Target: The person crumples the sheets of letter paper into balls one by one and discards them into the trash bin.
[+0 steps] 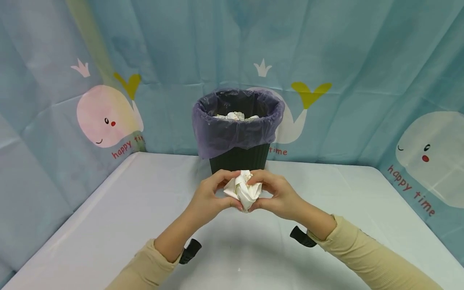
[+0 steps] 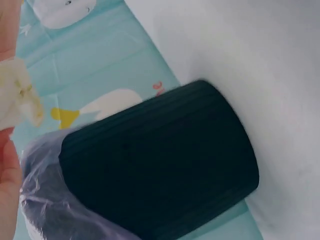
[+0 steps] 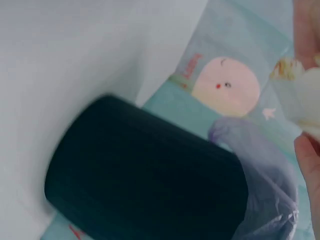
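Between both hands is a crumpled white tissue (image 1: 245, 192), held up in front of the bin in the head view. My left hand (image 1: 212, 193) grips its left side with curled fingers above and the thumb below. On the other side my right hand (image 1: 279, 195) holds it the same way, thumb low and fingers over the top. Part of the tissue (image 2: 17, 95) shows at the left edge of the left wrist view, and it also appears at the right edge of the right wrist view, with yellowish marks on it.
A dark ribbed bin (image 1: 237, 159) stands on the white table (image 1: 145, 217) beyond the hands. Its purple liner bag (image 1: 235, 133) folds over the rim, and crumpled white paper (image 1: 236, 116) lies inside. Behind hangs a blue curtain (image 1: 174, 48) printed with whales.
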Tool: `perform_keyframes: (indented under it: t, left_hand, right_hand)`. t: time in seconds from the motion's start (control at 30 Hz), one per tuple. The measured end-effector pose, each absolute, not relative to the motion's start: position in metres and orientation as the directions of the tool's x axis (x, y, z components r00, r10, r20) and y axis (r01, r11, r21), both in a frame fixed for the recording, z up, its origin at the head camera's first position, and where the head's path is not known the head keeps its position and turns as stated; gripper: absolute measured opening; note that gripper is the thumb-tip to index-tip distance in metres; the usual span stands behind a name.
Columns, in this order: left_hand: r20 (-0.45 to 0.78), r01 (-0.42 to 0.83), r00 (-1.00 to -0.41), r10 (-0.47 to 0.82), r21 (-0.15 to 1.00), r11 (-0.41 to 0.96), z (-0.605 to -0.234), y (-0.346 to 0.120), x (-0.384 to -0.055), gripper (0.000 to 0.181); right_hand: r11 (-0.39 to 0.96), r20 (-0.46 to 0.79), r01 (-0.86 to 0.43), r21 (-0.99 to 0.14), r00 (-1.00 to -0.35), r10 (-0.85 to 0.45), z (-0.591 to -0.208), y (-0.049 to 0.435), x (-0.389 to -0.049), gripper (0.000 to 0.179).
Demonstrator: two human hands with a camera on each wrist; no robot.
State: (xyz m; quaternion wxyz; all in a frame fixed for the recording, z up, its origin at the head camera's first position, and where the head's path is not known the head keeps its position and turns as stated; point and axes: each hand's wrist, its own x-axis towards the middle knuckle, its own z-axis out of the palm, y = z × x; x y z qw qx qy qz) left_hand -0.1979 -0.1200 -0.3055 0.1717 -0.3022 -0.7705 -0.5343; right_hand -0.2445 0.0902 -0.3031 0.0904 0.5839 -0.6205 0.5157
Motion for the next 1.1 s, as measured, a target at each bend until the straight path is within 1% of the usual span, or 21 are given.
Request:
perform_keyframes:
  t: [0.1, 0.17, 0.3, 0.37, 0.47, 0.53, 0.57, 0.67, 0.73, 0.83, 0.9, 0.97, 1.0, 1.1]
  left_hand:
    - [0.578, 0.629, -0.771, 0.268, 0.756, 0.18, -0.308, -0.118, -0.199, 0.058]
    - [0.563, 0.609, -0.787, 0.253, 0.776, 0.166, -0.309, -0.115, -0.198, 0.051]
    - [0.522, 0.555, -0.826, 0.212, 0.819, 0.147, -0.31, -0.111, -0.196, 0.036]
    - [0.501, 0.529, -0.841, 0.205, 0.841, 0.116, -0.312, -0.111, -0.197, 0.032]
    - [0.468, 0.494, -0.86, 0.202, 0.863, 0.106, -0.315, -0.111, -0.2, 0.035]
    - [0.449, 0.481, -0.868, 0.214, 0.867, 0.131, -0.317, -0.112, -0.203, 0.042]
    - [0.433, 0.47, -0.873, 0.225, 0.87, 0.149, -0.318, -0.113, -0.204, 0.047]
    - [0.387, 0.45, -0.874, 0.294, 0.872, 0.193, -0.319, -0.117, -0.206, 0.06]
    - [0.364, 0.437, -0.857, 0.364, 0.888, 0.141, -0.318, -0.12, -0.207, 0.07]
    - [0.342, 0.394, -0.836, 0.429, 0.918, 0.036, -0.316, -0.122, -0.206, 0.088]
    - [0.326, 0.364, -0.838, 0.437, 0.931, 0.003, -0.315, -0.121, -0.204, 0.104]
    - [0.303, 0.346, -0.854, 0.423, 0.938, 0.026, -0.315, -0.118, -0.203, 0.117]
    - [0.299, 0.346, -0.862, 0.41, 0.937, 0.044, -0.315, -0.116, -0.202, 0.12]
    - [0.29, 0.341, -0.88, 0.377, 0.937, 0.076, -0.315, -0.111, -0.201, 0.12]
  right_hand:
    - [-0.25, 0.747, -0.799, -0.547, -0.331, -0.577, -0.307, 0.087, -0.242, 0.045]
    - [-0.251, 0.758, -0.789, -0.561, -0.367, -0.539, -0.309, 0.086, -0.239, 0.043]
    - [-0.21, 0.749, -0.765, -0.608, -0.465, -0.472, -0.315, 0.082, -0.234, 0.04]
    - [-0.171, 0.737, -0.765, -0.621, -0.496, -0.46, -0.317, 0.081, -0.232, 0.04]
    - [-0.084, 0.711, -0.772, -0.631, -0.531, -0.461, -0.315, 0.08, -0.231, 0.037]
    - [-0.006, 0.669, -0.755, -0.656, -0.578, -0.467, -0.312, 0.08, -0.232, 0.038]
    - [0.035, 0.645, -0.741, -0.671, -0.606, -0.467, -0.309, 0.079, -0.232, 0.041]
    - [0.118, 0.564, -0.683, -0.721, -0.677, -0.472, -0.303, 0.079, -0.233, 0.063]
    - [0.15, 0.519, -0.653, -0.743, -0.702, -0.487, -0.299, 0.079, -0.233, 0.075]
    - [0.174, 0.508, -0.661, -0.729, -0.695, -0.509, -0.299, 0.078, -0.233, 0.076]
    - [0.181, 0.546, -0.703, -0.687, -0.665, -0.509, -0.301, 0.076, -0.233, 0.073]
    - [0.17, 0.612, -0.769, -0.617, -0.604, -0.51, -0.305, 0.074, -0.232, 0.067]
    - [0.165, 0.647, -0.801, -0.576, -0.57, -0.506, -0.306, 0.072, -0.231, 0.065]
    - [0.14, 0.735, -0.874, -0.466, -0.47, -0.489, -0.311, 0.066, -0.23, 0.059]
